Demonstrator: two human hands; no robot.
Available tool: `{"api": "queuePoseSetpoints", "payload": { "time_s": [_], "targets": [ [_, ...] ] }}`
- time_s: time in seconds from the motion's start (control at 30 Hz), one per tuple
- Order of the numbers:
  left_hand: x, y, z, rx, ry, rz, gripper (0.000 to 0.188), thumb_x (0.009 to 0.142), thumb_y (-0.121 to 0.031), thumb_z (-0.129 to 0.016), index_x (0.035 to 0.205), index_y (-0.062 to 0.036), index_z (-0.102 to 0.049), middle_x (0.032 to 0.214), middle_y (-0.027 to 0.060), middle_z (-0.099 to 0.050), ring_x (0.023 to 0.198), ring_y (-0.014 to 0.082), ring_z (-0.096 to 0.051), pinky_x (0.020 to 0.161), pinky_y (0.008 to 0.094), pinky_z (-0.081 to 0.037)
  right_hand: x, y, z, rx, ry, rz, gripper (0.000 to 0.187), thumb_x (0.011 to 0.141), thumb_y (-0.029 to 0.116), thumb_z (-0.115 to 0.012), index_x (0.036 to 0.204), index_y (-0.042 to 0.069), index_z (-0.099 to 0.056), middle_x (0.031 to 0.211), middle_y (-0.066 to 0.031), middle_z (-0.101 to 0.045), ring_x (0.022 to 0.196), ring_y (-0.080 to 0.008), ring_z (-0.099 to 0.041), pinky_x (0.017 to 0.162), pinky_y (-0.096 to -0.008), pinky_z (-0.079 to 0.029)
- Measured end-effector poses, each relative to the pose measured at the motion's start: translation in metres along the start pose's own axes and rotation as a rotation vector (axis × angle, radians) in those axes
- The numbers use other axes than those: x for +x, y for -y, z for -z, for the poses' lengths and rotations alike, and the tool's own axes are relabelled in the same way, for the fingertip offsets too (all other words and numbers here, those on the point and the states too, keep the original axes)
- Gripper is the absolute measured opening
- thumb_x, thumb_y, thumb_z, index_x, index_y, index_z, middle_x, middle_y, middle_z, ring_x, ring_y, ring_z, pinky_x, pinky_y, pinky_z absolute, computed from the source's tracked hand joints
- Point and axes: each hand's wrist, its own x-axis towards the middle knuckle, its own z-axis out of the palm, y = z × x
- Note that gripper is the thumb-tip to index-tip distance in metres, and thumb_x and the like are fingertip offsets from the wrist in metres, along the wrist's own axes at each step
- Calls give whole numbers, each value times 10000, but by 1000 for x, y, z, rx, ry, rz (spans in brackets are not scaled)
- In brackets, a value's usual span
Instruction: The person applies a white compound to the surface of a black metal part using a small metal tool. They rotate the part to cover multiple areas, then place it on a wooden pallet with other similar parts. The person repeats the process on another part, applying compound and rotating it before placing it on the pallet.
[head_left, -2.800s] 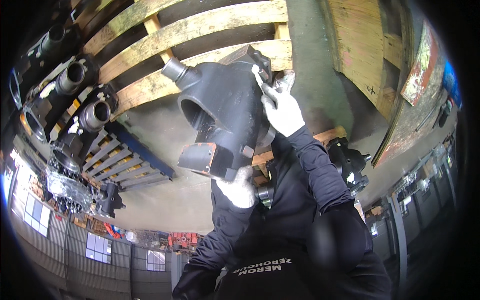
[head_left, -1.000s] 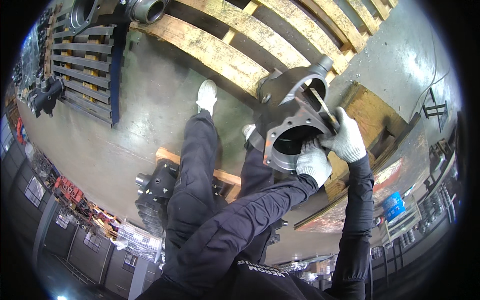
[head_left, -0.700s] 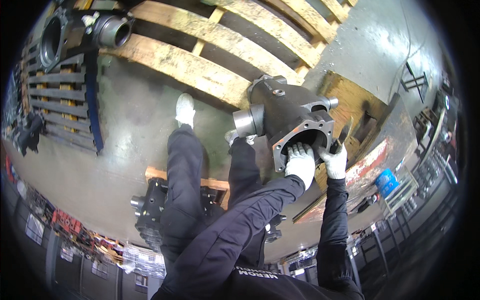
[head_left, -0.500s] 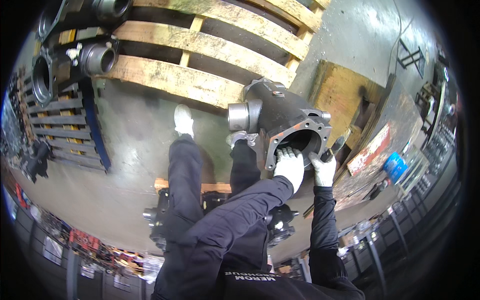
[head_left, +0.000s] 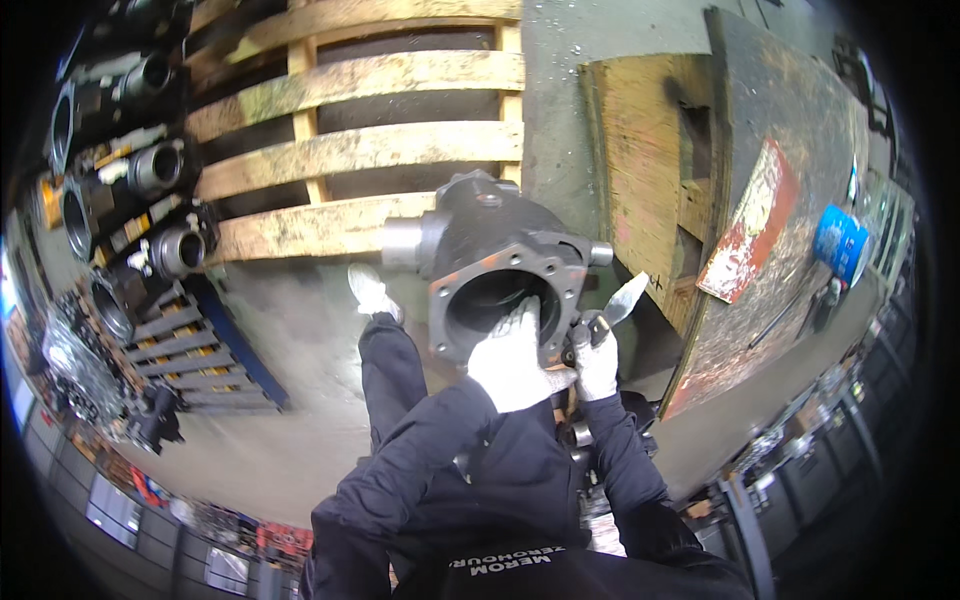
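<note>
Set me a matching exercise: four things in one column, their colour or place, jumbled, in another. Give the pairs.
1. left hand
2. right hand
3. bucket
4. pallet

A. blue
B. over the rim of the black casting's round opening
C. slatted, yellowish wood
D. around a pale-tipped tool

Pairs: 1-B, 2-D, 3-A, 4-C

Left hand (head_left: 512, 368) and right hand (head_left: 597, 362) are both in white gloves, with wrinkly dark sleeves (head_left: 418, 452) running down to them. The top (head_left: 600, 578) is black with two rows of white lettering (head_left: 507, 561), plus dark trousers (head_left: 390, 368) and a whitish shoe (head_left: 372, 292).
</note>
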Motion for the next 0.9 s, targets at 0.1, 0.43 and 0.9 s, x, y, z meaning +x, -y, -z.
{"api": "queuePoseSetpoints", "payload": {
  "time_s": [0.1, 0.43, 0.9],
  "targets": [
    [17, -31, -13, -217, -98, 197, 1025, 735, -523, -841, 1402, 129, -415, 1249, 309, -618, 1141, 420, -644, 957, 436, -523, 9, -19, 14, -18, -46, 153, 305, 1010, 151, -635, 1230, -36, -536, 1246, -197, -662, 1137, -251, -634, 1003, -373, -508],
    [41, -23, -51, -216, -416, 344, 354, 764, -184, -766, 1000, 53, -649, 827, 236, -716, 782, 394, -726, 692, 417, -558, 45, -54, 62, -115, -291, 133, 347, 970, 113, -699, 1263, -34, -584, 1144, -107, -725, 1025, -150, -642, 965, -296, -497],
    [-15, 18, 21, -404, -181, 456, 256, 783, -74, -788, 964, 28, -639, 700, 70, -655, 586, 126, -612, 520, 302, -473, 85, -94, 33, 209, -546, -146, 358, 901, 245, -806, 1076, 22, -587, 945, -25, -625, 790, -124, -591, 717, -280, -515]
  ]
}}
